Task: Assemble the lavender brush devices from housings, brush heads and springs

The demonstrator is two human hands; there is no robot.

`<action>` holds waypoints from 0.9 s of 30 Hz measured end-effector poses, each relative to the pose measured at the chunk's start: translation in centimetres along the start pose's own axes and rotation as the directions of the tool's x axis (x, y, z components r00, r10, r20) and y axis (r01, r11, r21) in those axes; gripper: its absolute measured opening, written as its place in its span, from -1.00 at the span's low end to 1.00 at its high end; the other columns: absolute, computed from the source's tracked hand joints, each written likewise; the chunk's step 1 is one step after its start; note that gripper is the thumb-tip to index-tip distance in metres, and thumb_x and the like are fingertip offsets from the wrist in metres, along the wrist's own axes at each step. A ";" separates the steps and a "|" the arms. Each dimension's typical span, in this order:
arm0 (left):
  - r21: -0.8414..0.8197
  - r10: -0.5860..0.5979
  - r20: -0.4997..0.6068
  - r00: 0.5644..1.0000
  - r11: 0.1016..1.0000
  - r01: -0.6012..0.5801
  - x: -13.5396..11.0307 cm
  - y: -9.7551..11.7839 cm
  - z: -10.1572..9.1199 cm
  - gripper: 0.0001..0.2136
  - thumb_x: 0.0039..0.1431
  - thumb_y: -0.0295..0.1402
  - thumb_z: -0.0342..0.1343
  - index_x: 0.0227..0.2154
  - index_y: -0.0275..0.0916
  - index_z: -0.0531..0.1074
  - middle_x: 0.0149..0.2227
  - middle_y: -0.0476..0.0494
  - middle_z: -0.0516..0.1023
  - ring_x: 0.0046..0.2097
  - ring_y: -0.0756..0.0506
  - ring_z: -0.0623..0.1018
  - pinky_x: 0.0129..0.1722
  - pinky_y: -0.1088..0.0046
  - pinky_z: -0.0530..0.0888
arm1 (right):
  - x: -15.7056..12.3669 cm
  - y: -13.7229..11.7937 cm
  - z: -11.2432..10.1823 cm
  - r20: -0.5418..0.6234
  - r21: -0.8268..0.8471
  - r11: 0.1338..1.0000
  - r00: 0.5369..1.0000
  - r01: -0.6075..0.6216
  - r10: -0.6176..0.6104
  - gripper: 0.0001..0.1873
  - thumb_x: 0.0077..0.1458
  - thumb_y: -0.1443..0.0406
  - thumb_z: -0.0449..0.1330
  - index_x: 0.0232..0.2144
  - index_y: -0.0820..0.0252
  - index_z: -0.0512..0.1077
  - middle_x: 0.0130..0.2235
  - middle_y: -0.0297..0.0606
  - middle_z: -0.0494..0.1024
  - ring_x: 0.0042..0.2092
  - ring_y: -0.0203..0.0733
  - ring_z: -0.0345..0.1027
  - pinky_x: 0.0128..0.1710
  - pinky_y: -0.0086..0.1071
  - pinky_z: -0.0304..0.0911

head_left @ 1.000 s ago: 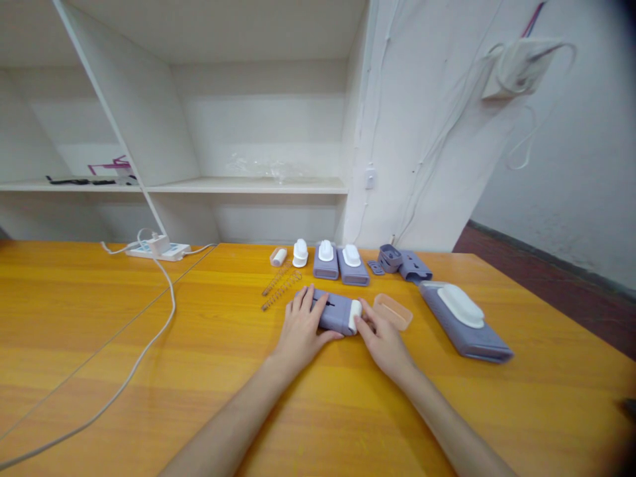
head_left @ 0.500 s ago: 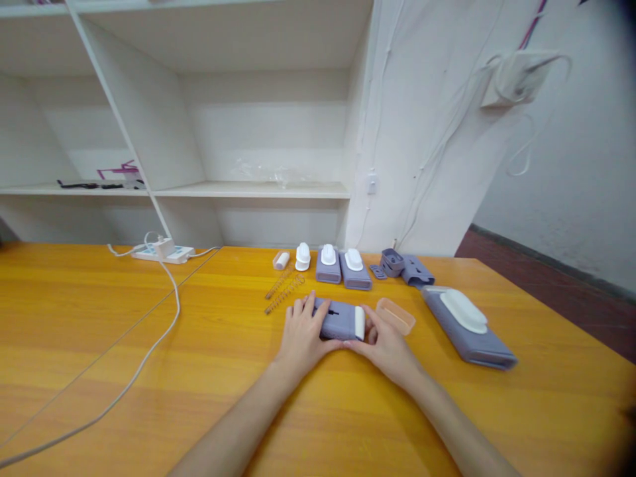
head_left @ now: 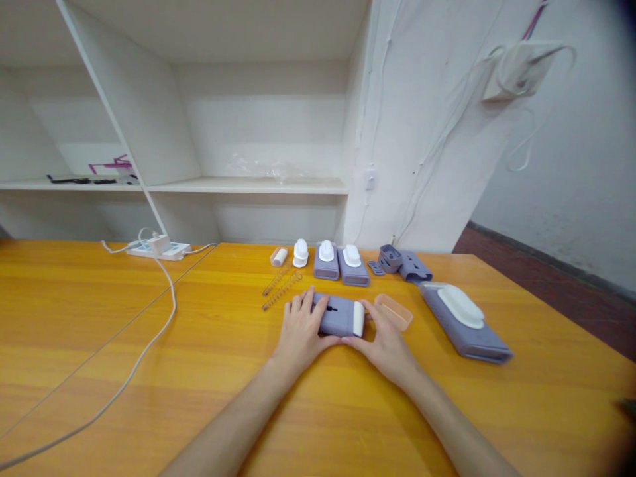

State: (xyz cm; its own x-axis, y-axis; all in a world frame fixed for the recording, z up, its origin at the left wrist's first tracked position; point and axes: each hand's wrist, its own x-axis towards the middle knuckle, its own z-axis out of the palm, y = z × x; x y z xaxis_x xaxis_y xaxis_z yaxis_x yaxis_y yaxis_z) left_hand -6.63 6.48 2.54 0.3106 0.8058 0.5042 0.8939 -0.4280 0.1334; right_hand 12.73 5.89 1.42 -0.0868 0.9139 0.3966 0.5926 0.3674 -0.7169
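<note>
A small purple case [head_left: 339, 315] with a white end cap [head_left: 358, 318] lies on the orange wooden table [head_left: 199, 371] between my hands. My left hand [head_left: 300, 329] rests on its left half, fingers curled over the top and thumb under the near edge. My right hand [head_left: 382, 339] grips the white-capped right end with thumb and fingers. Both hands are closed on this case.
Behind lie two metal springs [head_left: 281, 286], a white roller [head_left: 279, 256], a white cap [head_left: 300, 252], two small purple units [head_left: 340, 263] and loose purple parts [head_left: 403, 262]. A peach lid [head_left: 395, 311] and a large purple case [head_left: 464, 320] lie right. A power strip [head_left: 156, 248] with cable sits left.
My right hand has shifted from pinching the white cap's side to wrapping round the case's right end, its thumb now meeting the left thumb at the near edge. The case stays in place.
</note>
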 end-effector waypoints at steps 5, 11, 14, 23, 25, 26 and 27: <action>-0.029 -0.022 -0.040 0.999 0.999 0.020 0.0 0.1 0.1 -0.28 -0.13 0.06 0.17 0.09 -0.17 0.20 0.12 -0.31 0.21 0.03 -0.32 0.25 -0.01 0.06 0.25 | 0.0 -0.3 -0.1 -0.012 -0.034 0.999 1.000 -0.020 0.020 -0.26 -0.18 0.20 0.32 0.08 0.13 0.20 0.01 -0.15 0.43 -0.05 -0.03 0.36 -0.05 -0.13 0.27; -0.177 0.015 -0.059 0.998 0.984 -0.025 0.0 -0.4 0.4 -0.22 -0.12 0.01 0.19 0.14 -0.26 0.10 0.09 -0.34 0.19 0.12 -0.32 0.19 0.10 0.03 0.20 | -0.2 -0.6 -0.4 0.026 -0.029 1.000 1.000 -0.005 0.006 -0.25 -0.13 0.23 0.30 0.12 0.16 0.16 -0.03 -0.13 0.47 -0.16 -0.09 0.42 -0.11 -0.18 0.32; -0.242 0.057 -0.043 0.997 0.968 -0.065 0.0 -0.6 0.6 -0.23 -0.08 -0.02 0.18 0.14 -0.29 0.07 0.13 -0.36 0.15 0.19 -0.31 0.13 0.14 0.05 0.18 | -0.4 -0.3 -0.5 0.039 -0.030 0.999 0.999 0.027 -0.026 -0.26 -0.11 0.22 0.29 0.12 0.15 0.16 0.00 -0.13 0.45 -0.07 -0.07 0.39 -0.03 -0.17 0.28; -0.271 0.110 -0.050 0.993 0.955 -0.120 0.3 -0.7 0.1 -0.30 -0.09 -0.01 0.18 0.07 -0.28 0.14 0.08 -0.35 0.24 0.15 -0.31 0.21 0.13 0.02 0.19 | -0.7 0.3 -0.5 0.080 -0.103 0.994 0.996 0.040 -0.032 -0.26 -0.09 0.18 0.27 0.14 0.08 0.12 0.08 -0.15 0.37 0.05 -0.04 0.29 0.06 -0.12 0.19; -0.260 0.104 -0.052 0.993 0.959 -0.114 0.2 -0.5 -0.1 -0.30 -0.10 -0.01 0.18 0.06 -0.27 0.15 0.06 -0.34 0.26 0.12 -0.31 0.23 0.12 -0.01 0.18 | -0.7 0.3 -0.5 0.074 -0.119 0.991 0.996 0.065 -0.057 -0.25 -0.09 0.19 0.28 0.14 0.08 0.12 0.06 -0.14 0.38 0.04 -0.01 0.30 0.05 -0.09 0.20; -0.249 0.102 -0.052 0.993 0.962 -0.112 0.2 -0.5 -0.2 -0.30 -0.10 0.00 0.18 0.07 -0.26 0.15 0.06 -0.34 0.26 0.12 -0.31 0.23 0.12 -0.04 0.15 | -0.8 0.3 -0.5 0.064 -0.129 0.988 0.995 0.080 -0.072 -0.25 -0.10 0.20 0.28 0.14 0.09 0.12 0.05 -0.14 0.39 0.02 0.00 0.30 0.04 -0.08 0.21; -0.234 0.096 -0.055 0.994 0.966 -0.107 0.1 -0.4 -0.2 -0.30 -0.10 0.00 0.18 0.07 -0.25 0.15 0.07 -0.33 0.27 0.12 -0.32 0.23 0.13 -0.08 0.11 | -0.8 0.2 -0.5 0.055 -0.140 0.986 0.995 0.095 -0.088 -0.25 -0.10 0.20 0.28 0.14 0.09 0.12 0.04 -0.13 0.40 0.00 0.00 0.32 0.03 -0.07 0.21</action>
State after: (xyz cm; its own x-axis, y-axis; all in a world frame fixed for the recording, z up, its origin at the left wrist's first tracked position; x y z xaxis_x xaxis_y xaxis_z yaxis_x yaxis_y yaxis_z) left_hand -7.00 6.65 2.70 0.3772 0.7370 0.5609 0.7550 -0.5954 0.2747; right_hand 13.38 5.12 1.23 -0.1826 0.8859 0.4263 0.6878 0.4250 -0.5885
